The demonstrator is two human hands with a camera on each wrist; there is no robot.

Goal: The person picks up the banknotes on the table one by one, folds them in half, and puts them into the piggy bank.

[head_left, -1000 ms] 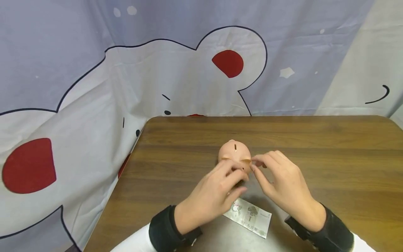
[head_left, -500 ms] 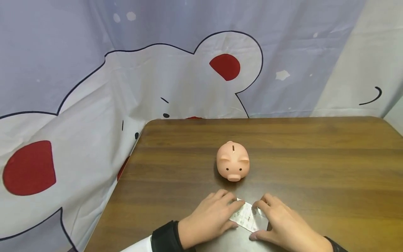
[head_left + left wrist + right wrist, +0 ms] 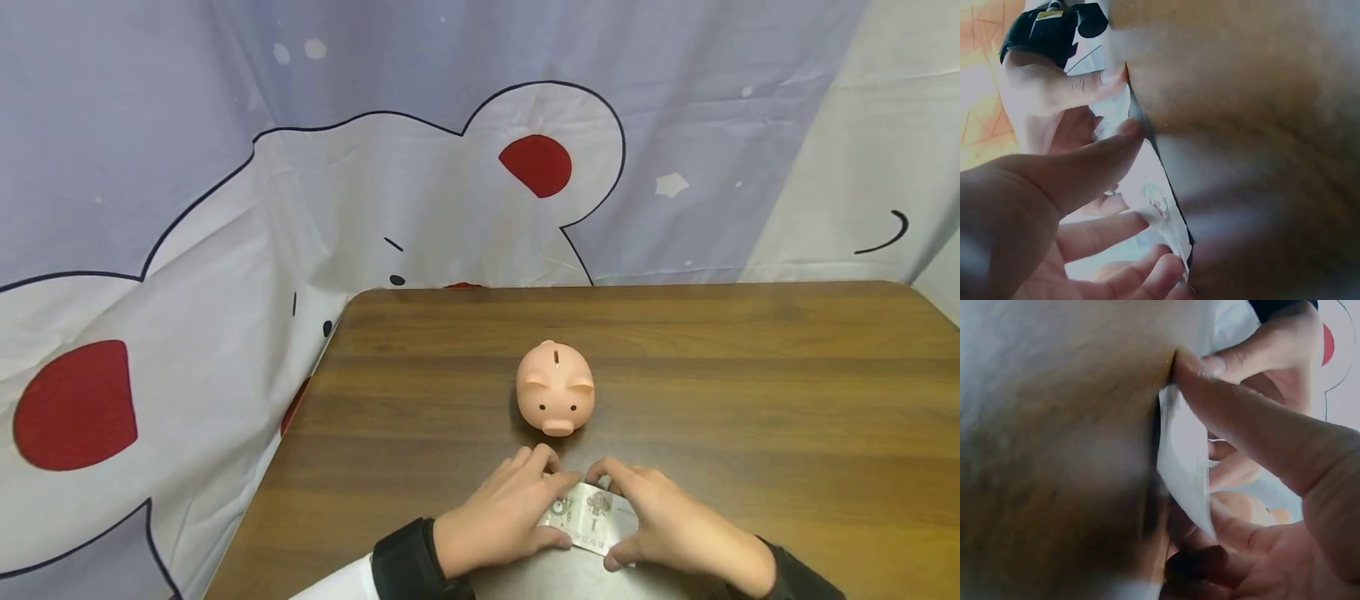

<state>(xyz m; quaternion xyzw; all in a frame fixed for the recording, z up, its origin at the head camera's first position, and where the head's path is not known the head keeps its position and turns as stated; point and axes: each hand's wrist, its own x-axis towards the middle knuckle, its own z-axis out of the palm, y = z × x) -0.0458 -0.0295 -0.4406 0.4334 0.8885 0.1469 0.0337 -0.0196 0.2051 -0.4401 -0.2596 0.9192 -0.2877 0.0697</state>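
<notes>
A pale banknote (image 3: pixel 592 518) with greenish print lies low over the near part of the table, between the two hands. My left hand (image 3: pixel 506 512) holds its left end, thumb at the near edge and fingers at the far edge. At the right end my right hand (image 3: pixel 667 517) grips it in the same way. In the left wrist view the banknote (image 3: pixel 1160 194) looks slightly bent. Its near edge is raised a little in the right wrist view, where the note (image 3: pixel 1182 450) shows blank white. Just beyond the hands, a pink piggy bank (image 3: pixel 555 383) stands upright, facing me, slot on top.
The brown wooden table (image 3: pixel 750 375) extends to both sides and behind the piggy bank. A patterned curtain (image 3: pixel 337 200) with bear-like figures hangs along its back and left edges. Black bands (image 3: pixel 412 558) circle both wrists.
Both hands have left the piggy bank and come down toward me onto the banknote. Over the last half second the fingers have settled on its ends, and the piggy bank stays in place.
</notes>
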